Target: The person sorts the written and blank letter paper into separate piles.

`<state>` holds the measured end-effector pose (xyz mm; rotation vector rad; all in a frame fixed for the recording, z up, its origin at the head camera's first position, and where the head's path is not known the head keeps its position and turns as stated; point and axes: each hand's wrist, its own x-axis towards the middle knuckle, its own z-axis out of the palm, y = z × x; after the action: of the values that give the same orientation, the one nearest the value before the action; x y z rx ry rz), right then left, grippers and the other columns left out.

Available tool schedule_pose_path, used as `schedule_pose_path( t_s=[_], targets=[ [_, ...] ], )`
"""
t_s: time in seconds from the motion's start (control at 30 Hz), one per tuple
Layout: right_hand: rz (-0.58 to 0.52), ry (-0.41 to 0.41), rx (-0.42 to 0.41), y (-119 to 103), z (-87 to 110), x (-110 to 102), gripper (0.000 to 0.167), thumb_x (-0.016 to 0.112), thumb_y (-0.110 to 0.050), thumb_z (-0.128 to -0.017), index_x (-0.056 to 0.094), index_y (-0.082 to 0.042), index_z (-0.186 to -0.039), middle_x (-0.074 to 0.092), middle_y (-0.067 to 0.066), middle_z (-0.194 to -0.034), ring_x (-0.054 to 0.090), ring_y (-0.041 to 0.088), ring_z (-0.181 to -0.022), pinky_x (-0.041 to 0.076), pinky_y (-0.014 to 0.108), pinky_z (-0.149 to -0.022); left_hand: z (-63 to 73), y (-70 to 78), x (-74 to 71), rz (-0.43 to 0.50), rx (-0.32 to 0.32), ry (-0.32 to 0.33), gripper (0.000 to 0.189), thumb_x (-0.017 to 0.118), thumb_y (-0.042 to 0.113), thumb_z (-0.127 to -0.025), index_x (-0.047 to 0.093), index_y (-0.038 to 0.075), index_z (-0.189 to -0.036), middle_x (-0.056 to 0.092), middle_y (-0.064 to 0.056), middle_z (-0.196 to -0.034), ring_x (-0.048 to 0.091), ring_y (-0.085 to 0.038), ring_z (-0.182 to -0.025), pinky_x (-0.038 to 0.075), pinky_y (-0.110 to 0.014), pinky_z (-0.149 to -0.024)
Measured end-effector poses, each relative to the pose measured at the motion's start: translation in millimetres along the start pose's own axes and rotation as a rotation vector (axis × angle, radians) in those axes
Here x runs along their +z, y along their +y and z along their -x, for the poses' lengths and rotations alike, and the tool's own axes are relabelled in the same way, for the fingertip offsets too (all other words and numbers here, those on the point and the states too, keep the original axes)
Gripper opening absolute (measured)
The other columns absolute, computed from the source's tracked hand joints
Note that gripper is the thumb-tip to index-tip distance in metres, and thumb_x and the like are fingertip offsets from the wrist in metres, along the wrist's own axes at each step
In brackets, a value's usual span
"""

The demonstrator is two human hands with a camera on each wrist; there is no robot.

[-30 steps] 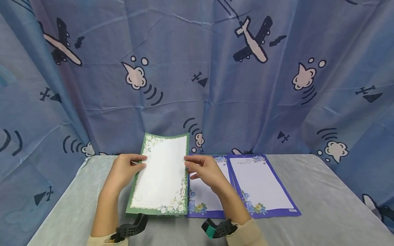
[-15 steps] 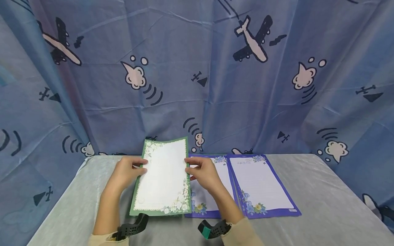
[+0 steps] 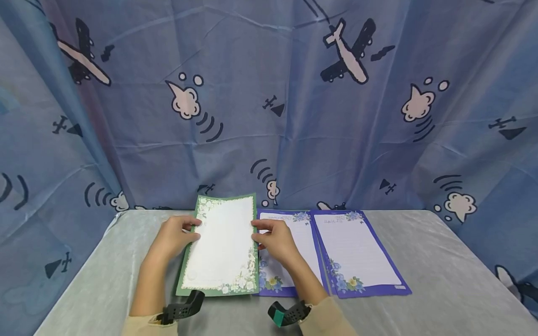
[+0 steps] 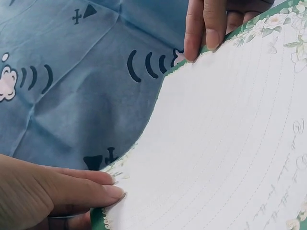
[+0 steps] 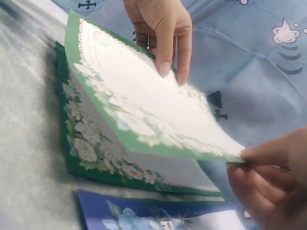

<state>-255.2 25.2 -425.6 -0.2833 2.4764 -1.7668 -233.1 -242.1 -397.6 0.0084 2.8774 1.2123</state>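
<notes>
Left hand [image 3: 171, 235] is pinching one long edge of the green sheet [image 3: 222, 247], right hand [image 3: 277, 240] has the other pinched too. It's up off the table [image 3: 445, 284], kinda bowed, right over a second green sheet [image 5: 86, 152], with two purple sheets [image 3: 357, 252] lying just beside that.

A pale grey, mottled table [image 3: 445, 280] carries a left purple-bordered sheet [image 3: 277, 270] and a right purple-bordered sheet [image 3: 357, 249], side by side and reaching its far edge, both with blue and yellow flowers in a lower corner; just beside the left one, a green-bordered sheet [image 5: 84, 146] with white flowers lies on the grey surface, partly hidden from above
</notes>
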Motion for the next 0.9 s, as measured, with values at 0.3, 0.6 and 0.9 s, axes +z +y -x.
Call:
schedule_pose_path(
  t_s=[0.3, 0.6, 0.9],
  targets=[
    [0.013, -0.007, 0.025, 10.5, -1.1, 4.8, 0.033, 0.071, -0.002, -0.090, 0.071, -0.001, -0.123, 0.069, 0.023, -0.123, 0.067, 0.016, -0.060, 0.060, 0.036, -0.065, -2.0, -5.2, 6.3, -0.009, -0.024, -0.004, 0.033, 0.071, 0.005, -0.091, 0.070, 0.002, -0.124, 0.066, -0.020, -0.119, 0.061, -0.033, -0.109, 0.052, -0.041, -0.078],
    [0.016, -0.021, 0.019, 13.7, -1.5, 9.6, 0.034, 0.070, -0.002, -0.090, 0.071, -0.001, -0.124, 0.069, 0.024, -0.122, 0.063, 0.011, -0.056, 0.060, 0.033, -0.062, -4.8, -11.1, 9.0, -0.032, -0.025, -0.005, 0.032, 0.071, 0.004, -0.090, 0.072, 0.002, -0.122, 0.067, -0.020, -0.117, 0.060, -0.031, -0.106, 0.051, -0.041, -0.078],
    [0.022, -0.022, 0.029, 17.6, -3.2, 11.8, 0.034, 0.070, -0.002, -0.090, 0.071, -0.001, -0.124, 0.070, 0.023, -0.120, 0.063, 0.010, -0.053, 0.058, 0.029, -0.059, -7.3, -14.4, 12.8, -0.041, -0.032, -0.012, 0.032, 0.070, 0.004, -0.091, 0.071, 0.002, -0.123, 0.066, -0.021, -0.118, 0.061, -0.034, -0.109, 0.052, -0.043, -0.079]
  ],
)
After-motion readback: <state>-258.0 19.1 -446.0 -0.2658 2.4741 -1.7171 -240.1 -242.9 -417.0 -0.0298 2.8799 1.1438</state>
